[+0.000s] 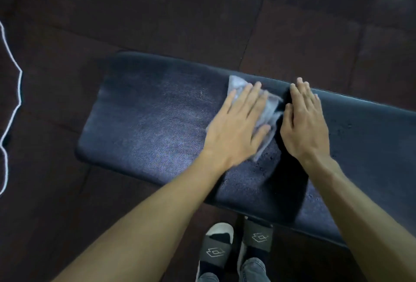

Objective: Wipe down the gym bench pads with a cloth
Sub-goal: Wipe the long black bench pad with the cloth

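Note:
A dark padded gym bench (144,119) runs from the left middle toward the right edge of the head view. A thin grey cloth (269,110) lies on the pad near its far side. My left hand (236,128) presses flat on the cloth with straight, spread fingers. My right hand (306,124) rests flat on the bare pad just right of the cloth, fingers straight and together. Small droplets speckle the pad in front of the hands and to the right.
Dark rubber floor tiles (157,11) surround the bench. A white cord (13,106) snakes along the floor at the far left. My feet in grey slides (236,245) stand against the near side of the bench.

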The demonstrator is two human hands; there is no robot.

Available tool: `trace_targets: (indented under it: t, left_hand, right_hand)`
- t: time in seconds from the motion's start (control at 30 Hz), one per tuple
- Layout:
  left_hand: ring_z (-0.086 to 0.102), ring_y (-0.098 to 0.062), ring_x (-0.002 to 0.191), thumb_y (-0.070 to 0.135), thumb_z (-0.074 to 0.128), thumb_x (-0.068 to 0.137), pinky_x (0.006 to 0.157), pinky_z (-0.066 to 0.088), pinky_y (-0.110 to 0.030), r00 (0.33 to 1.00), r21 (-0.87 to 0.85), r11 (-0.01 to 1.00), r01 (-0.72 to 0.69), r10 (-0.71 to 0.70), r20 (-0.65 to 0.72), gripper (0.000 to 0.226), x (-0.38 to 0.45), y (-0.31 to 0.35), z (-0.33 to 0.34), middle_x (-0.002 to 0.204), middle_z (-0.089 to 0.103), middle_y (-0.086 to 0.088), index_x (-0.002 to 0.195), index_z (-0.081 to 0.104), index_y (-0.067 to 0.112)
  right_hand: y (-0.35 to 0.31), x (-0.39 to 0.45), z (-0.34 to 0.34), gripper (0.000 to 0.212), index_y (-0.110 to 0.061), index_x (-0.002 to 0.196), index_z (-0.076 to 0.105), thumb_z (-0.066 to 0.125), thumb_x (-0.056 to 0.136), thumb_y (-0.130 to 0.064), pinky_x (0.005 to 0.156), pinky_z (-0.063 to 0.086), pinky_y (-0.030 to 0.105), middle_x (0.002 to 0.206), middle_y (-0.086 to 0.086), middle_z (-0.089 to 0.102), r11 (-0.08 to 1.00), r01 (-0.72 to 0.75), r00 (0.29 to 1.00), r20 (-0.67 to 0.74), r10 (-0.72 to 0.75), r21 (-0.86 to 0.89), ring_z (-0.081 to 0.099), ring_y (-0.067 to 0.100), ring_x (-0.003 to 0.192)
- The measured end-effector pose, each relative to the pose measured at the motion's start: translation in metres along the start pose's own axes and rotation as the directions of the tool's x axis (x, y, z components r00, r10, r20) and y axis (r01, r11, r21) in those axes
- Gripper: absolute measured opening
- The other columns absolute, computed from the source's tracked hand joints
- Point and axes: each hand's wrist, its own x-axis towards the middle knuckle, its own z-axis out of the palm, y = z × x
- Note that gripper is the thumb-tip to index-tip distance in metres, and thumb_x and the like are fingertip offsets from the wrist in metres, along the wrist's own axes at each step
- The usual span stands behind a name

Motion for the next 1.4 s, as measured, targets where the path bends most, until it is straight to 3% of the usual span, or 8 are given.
trace_targets:
  t: [0.13, 0.37, 0.67, 0.77, 0.93, 1.23, 1.3, 1.4]
  left_hand:
    - [0.01, -0.023, 0.159, 0.048, 0.036, 0.105, 0.129, 0.011, -0.044, 0.999, -0.077, 0.996, 0.043, -0.042, 0.017, 0.07, -0.069, -0.015, 0.001, 0.171, 0.015, -0.01, 0.162, 0.023, 0.009]
    - [0.013, -0.031, 0.158, 0.047, 0.023, 0.105, 0.128, 0.01, -0.051, 0.844, 0.007, 0.845, 0.534, -0.533, -0.066, 0.071, -0.01, -0.03, -0.002, 0.17, 0.014, -0.018, 0.162, 0.018, 0.005]
    - [0.013, -0.024, 0.158, 0.051, 0.035, 0.105, 0.127, 0.017, -0.048, 0.999, -0.056, 0.998, 0.011, -0.009, 0.039, 0.071, -0.123, 0.038, 0.004, 0.17, 0.017, -0.012, 0.16, 0.027, 0.007]
    - [0.012, -0.024, 0.159, 0.052, 0.027, 0.105, 0.128, 0.016, -0.048, 0.986, -0.007, 0.986, 0.165, -0.165, 0.039, 0.072, -0.134, 0.003, 0.004, 0.171, 0.014, -0.011, 0.162, 0.022, 0.009]
    - [0.013, -0.033, 0.158, 0.048, 0.019, 0.105, 0.127, 0.013, -0.053, 0.808, 0.025, 0.809, 0.587, -0.584, -0.075, 0.071, -0.038, -0.003, 0.002, 0.17, 0.014, -0.019, 0.162, 0.015, 0.005]
    - [0.008, -0.024, 0.159, 0.049, 0.026, 0.107, 0.127, 0.012, -0.048, 1.0, -0.019, 1.0, -0.002, 0.003, 0.028, 0.07, -0.048, 0.072, 0.008, 0.171, 0.011, -0.012, 0.162, 0.019, 0.006]
    - [0.006, -0.021, 0.159, 0.05, 0.028, 0.106, 0.128, 0.012, -0.047, 0.999, -0.072, 0.997, 0.0, 0.003, 0.053, 0.071, -0.082, 0.06, 0.007, 0.172, 0.01, -0.009, 0.163, 0.019, 0.009]
    - [0.003, -0.022, 0.16, 0.052, 0.024, 0.105, 0.129, 0.008, -0.044, 0.956, -0.051, 0.955, 0.291, -0.289, 0.05, 0.073, -0.06, 0.033, 0.007, 0.173, 0.006, -0.009, 0.164, 0.013, 0.011]
  right_hand:
    - [0.002, -0.003, 0.002, 0.057, 0.003, 0.155, 0.032, 0.027, 0.104, -0.022, 0.128, 0.008, 0.037, 0.166, 0.016, 0.026, 0.999, 0.025, 1.0, -0.018, -0.026, -0.032, 0.018, 0.025, 0.156]
    - [0.004, -0.008, 0.0, 0.054, -0.001, 0.157, 0.027, 0.03, 0.106, -0.02, 0.128, 0.007, 0.041, 0.168, 0.016, 0.02, 0.997, 0.063, 0.998, 0.034, -0.062, -0.049, 0.011, 0.027, 0.157]
    - [0.018, -0.039, -0.014, 0.053, -0.018, 0.16, 0.028, 0.035, 0.108, -0.022, 0.128, 0.006, 0.041, 0.17, 0.006, 0.015, 0.988, 0.148, 0.987, 0.077, -0.144, -0.048, 0.008, 0.021, 0.158]
    - [0.022, -0.04, -0.016, 0.052, -0.019, 0.16, 0.03, 0.036, 0.108, -0.021, 0.128, 0.006, 0.039, 0.17, 0.005, 0.015, 0.988, 0.155, 0.983, 0.097, -0.153, -0.018, 0.008, 0.02, 0.158]
    - [0.036, -0.043, -0.026, 0.053, -0.015, 0.159, 0.031, 0.039, 0.106, -0.018, 0.127, 0.002, 0.033, 0.17, 0.006, 0.017, 0.984, 0.176, 0.977, 0.12, -0.175, 0.003, 0.01, 0.02, 0.158]
    - [0.074, -0.049, -0.04, 0.055, -0.009, 0.16, 0.026, 0.037, 0.107, -0.02, 0.128, 0.005, 0.04, 0.169, 0.01, 0.016, 0.996, 0.051, 0.997, 0.052, -0.048, -0.068, 0.009, 0.022, 0.158]
    - [0.078, -0.051, -0.039, 0.054, -0.009, 0.16, 0.026, 0.033, 0.107, -0.022, 0.128, 0.006, 0.04, 0.169, 0.01, 0.017, 0.995, 0.063, 0.997, 0.053, -0.059, -0.078, 0.01, 0.022, 0.158]
    - [0.081, -0.05, -0.038, 0.058, -0.01, 0.159, 0.028, 0.028, 0.105, -0.029, 0.128, 0.008, 0.04, 0.169, 0.009, 0.018, 0.995, 0.07, 0.996, 0.054, -0.066, -0.075, 0.01, 0.021, 0.158]
